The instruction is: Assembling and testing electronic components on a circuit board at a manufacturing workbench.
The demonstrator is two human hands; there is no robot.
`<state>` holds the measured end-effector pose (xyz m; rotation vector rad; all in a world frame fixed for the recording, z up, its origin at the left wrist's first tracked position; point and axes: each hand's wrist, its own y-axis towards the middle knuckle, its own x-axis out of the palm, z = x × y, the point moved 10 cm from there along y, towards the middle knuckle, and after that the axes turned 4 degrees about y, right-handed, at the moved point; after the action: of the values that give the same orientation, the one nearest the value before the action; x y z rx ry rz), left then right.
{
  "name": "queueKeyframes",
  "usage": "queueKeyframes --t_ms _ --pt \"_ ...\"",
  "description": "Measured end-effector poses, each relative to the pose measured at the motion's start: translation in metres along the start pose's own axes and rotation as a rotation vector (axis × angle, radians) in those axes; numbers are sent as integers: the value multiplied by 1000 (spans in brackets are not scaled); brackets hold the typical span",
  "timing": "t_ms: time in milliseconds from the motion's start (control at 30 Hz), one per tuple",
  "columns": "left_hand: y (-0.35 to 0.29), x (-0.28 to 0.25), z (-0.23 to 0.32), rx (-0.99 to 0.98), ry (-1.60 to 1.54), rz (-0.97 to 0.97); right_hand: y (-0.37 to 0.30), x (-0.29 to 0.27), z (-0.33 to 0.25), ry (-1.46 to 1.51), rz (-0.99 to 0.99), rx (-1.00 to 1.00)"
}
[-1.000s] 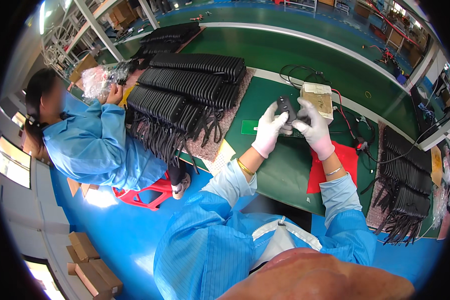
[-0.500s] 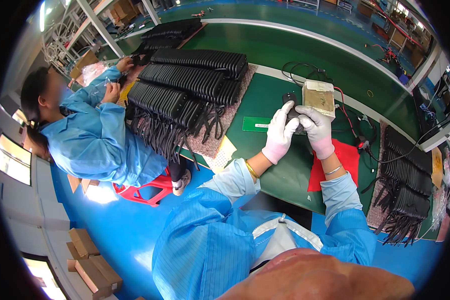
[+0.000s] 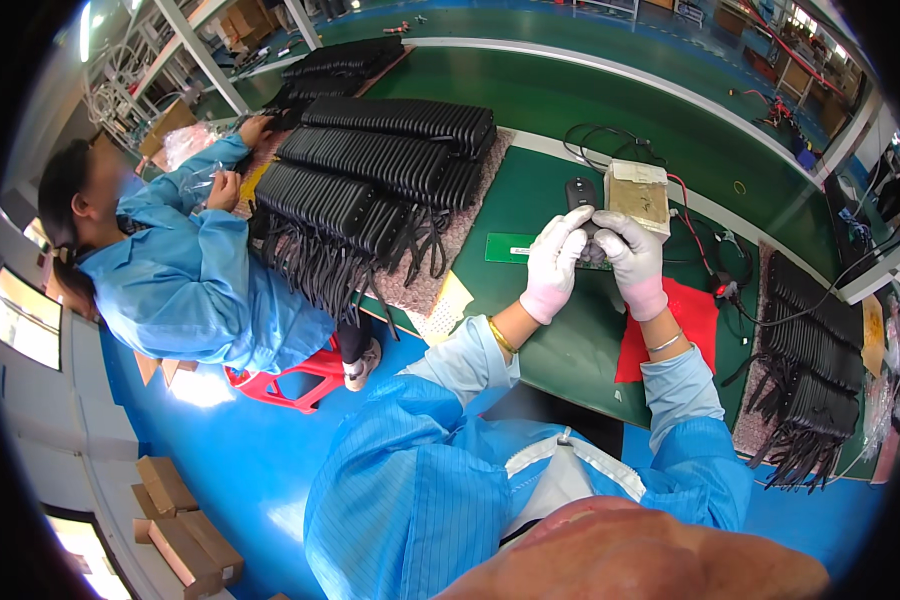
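My left hand [image 3: 555,265], in a white glove with a pink cuff, is closed on the left side of a black handheld device [image 3: 580,190]. The device's rounded end with small markings sticks out beyond my fingertips. From the other side my right hand [image 3: 632,262], gloved the same way, closes on the device, with its fingers bent close to my left fingertips. Most of the device's lower part is hidden by the gloves. Just beyond my right fingers stands a worn, taped box [image 3: 638,198]. A green circuit board [image 3: 510,248] lies left of my left hand.
Stacked black devices with straps [image 3: 370,150] lie on bubble wrap at left; more strapped devices [image 3: 805,350] lie at right. A red cloth [image 3: 685,320] is beside my right wrist. Cables [image 3: 705,235] run behind it. A co-worker in blue [image 3: 190,280] sits at left on a red stool.
My left hand has shifted slightly left and down, and more of the device's rounded end shows. The co-worker's hands have moved slightly.
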<state>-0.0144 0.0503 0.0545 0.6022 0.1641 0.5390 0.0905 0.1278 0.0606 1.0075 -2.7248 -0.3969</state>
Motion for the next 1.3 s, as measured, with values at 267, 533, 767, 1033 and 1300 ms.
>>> queueKeyframes --t_ms 267,533,767,1033,1300 --pt "-7 11 20 106 36 -98 -3 -17 -55 -561 268 -264" --pt "-30 42 30 278 63 -282 -62 -50 -34 -161 230 128" --pt "-30 28 16 68 -167 -191 -199 -177 -209 -1359 858 -178" --pt "-39 46 20 118 -92 -326 -283 -262 -166 -2140 879 346" --pt "-33 37 14 36 -114 -266 -312 -311 -124 -1971 1104 298"
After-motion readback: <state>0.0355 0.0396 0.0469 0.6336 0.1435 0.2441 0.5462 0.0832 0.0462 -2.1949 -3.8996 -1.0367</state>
